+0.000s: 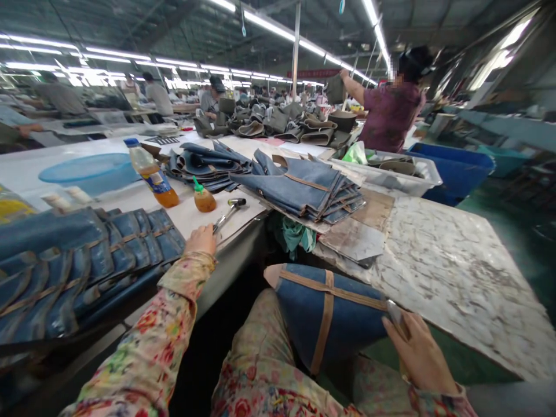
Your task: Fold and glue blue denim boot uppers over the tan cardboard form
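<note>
My left hand (200,240) rests at the table edge, its fingers closed around the handle end of a small steel hammer (229,213). A blue fabric-covered form with crossed tan straps (330,315) lies across my lap, its pointed end to the left. My right hand (419,353) presses on that form's right end, gripping a flat silver metal tool (394,315). Beside the hammer stand a small glue bottle with a green nozzle (203,198) and a plastic bottle of orange liquid (152,174). Several strapped blue pieces (87,260) lie stacked near my left forearm.
Stacks of blue pieces (299,188) lie ahead on a worn, stained board (438,278). A blue basin (87,172), a white crate (386,176) and a blue bin (452,168) stand around. A co-worker in a maroon top (391,113) stands beyond.
</note>
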